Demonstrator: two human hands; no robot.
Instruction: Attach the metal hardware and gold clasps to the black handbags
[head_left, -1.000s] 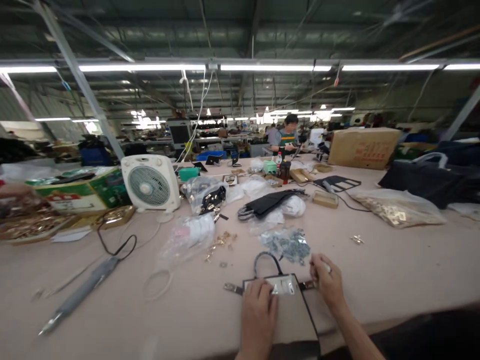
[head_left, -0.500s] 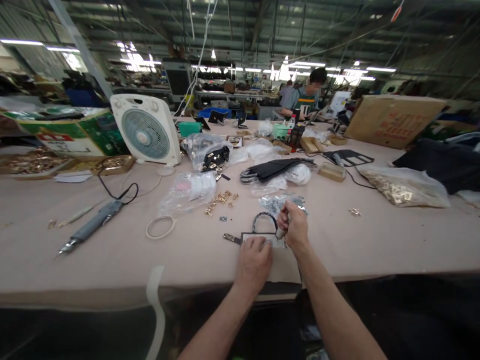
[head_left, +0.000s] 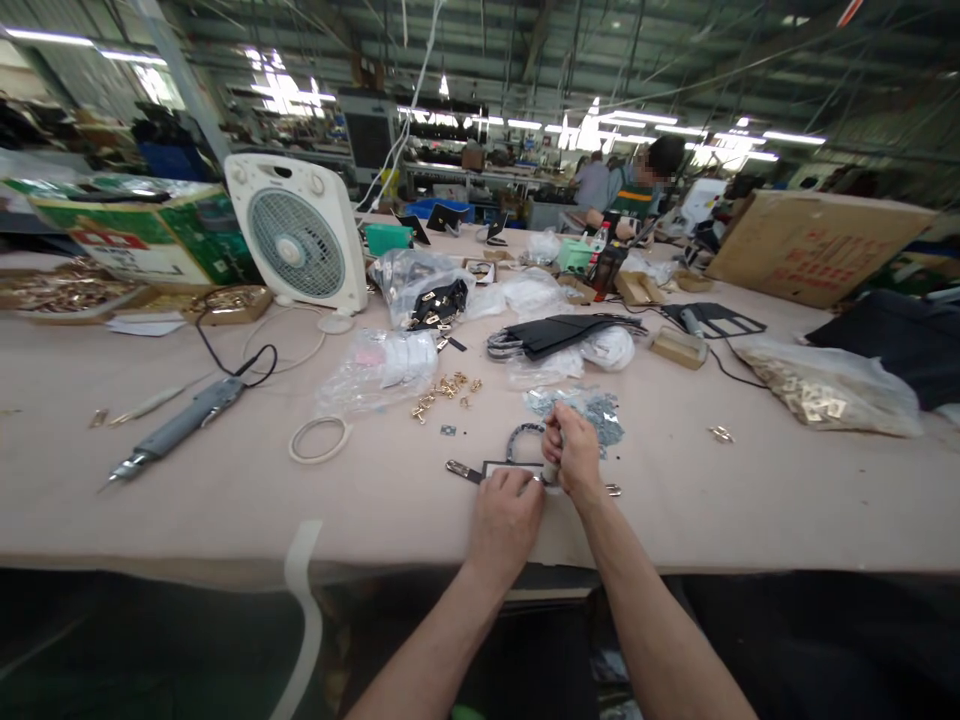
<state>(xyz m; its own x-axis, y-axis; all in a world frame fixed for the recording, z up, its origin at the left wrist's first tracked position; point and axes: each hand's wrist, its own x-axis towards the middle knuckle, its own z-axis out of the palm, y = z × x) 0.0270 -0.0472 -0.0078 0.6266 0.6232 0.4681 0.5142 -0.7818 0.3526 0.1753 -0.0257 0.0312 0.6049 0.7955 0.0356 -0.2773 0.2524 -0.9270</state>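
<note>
A: What has just changed?

B: The right hand (head_left: 574,452) has moved in from beside the right strap (head_left: 613,490) to the top of the bag panel (head_left: 566,532); its fingers are wrapped around a short pale tool (head_left: 551,472), whose low end sits close to the left fingertips.

A: And the left hand (head_left: 508,515)?

B: It stays on the panel's upper part, fingers bent; I cannot tell whether they pinch anything underneath.

A: What does that mean for the work?

B: I judge that the tool is now being applied near the panel's top edge while the left hand steadies it; the contact itself is hidden.

A: How are the edges and the room?

B: The panel lies at the front of the table (head_left: 750,515), its lower end at the near edge, so there is little room toward the body; the loop handle (head_left: 514,438) reaches out beyond the top, with the grey pieces (head_left: 606,412) just past it; gold fittings (head_left: 450,388) and a tape ring (head_left: 319,455) lie to the left; the roomier side looks to be the right.
</note>
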